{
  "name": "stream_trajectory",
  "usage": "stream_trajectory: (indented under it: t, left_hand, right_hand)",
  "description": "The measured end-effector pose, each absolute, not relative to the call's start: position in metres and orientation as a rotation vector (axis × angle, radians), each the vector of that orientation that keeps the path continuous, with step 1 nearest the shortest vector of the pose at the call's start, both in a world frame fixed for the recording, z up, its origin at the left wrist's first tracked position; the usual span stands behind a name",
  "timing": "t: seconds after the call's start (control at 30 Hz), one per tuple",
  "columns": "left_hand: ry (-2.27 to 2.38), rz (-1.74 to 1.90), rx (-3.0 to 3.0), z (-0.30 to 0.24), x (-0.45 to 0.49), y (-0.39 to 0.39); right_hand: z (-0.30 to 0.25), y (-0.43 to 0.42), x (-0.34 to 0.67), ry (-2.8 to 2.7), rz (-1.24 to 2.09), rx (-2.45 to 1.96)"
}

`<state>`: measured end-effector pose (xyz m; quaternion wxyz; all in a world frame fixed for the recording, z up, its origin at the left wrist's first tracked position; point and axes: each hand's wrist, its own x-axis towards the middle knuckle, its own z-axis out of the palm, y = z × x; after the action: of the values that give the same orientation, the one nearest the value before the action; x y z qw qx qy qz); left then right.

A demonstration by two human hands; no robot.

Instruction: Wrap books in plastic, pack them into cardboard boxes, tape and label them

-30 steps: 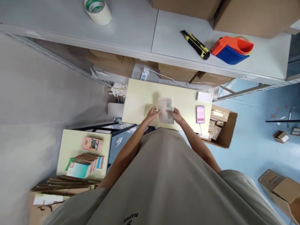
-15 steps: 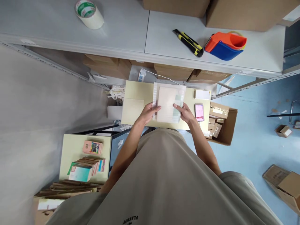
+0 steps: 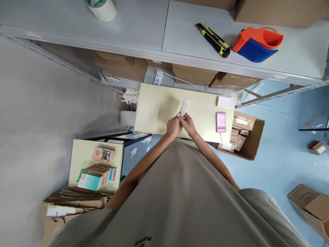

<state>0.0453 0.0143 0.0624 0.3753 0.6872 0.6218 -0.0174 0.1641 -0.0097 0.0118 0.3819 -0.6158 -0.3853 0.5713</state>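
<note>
My left hand [image 3: 173, 126] and my right hand [image 3: 189, 123] are closed together over the pale yellow table [image 3: 200, 113]. Between their fingertips they pinch a small white strip [image 3: 184, 107] that sticks up and away from me, slightly blurred. A flat cream sheet [image 3: 150, 112] lies on the table to the left of my hands. A phone [image 3: 221, 121] with a pink screen lies to the right, and a white pad [image 3: 225, 102] sits at the table's far right corner.
Grey shelf [image 3: 144, 31] above holds a tape roll [image 3: 101, 8], a yellow-black utility knife [image 3: 212, 39] and an orange-blue tape dispenser [image 3: 257, 44]. An open carton [image 3: 248, 137] stands right of the table. A side table [image 3: 79, 161] with booklets [image 3: 96, 175] is at lower left. Cardboard boxes [image 3: 311, 206] lie on the blue floor.
Half a second ago both hands held a wide pale packet raised in front of me. Now that packet is gone from my hands, which have come together low, pinching a small white strip.
</note>
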Motion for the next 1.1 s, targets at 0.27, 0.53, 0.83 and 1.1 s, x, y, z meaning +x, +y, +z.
stream_trajectory:
  t: [0.27, 0.53, 0.83, 1.1]
  left_hand:
    - [1.42, 0.29, 1.781, 0.07, 0.038, 0.003]
    - [1.35, 0.914, 1.448, 0.082, -0.025, 0.049]
    - [1.053, 0.838, 0.982, 0.104, -0.035, 0.043]
    - [1.238, 0.826, 1.125, 0.087, -0.039, 0.047]
  right_hand:
    - [0.025, 0.004, 0.186, -1.025, 1.281, -1.533]
    - [0.047, 0.02, 0.218, -0.69, 1.567, -1.228]
    - [0.052, 0.008, 0.217, -0.463, 1.755, -1.152]
    - [0.052, 0.008, 0.217, -0.501, 1.708, -1.167]
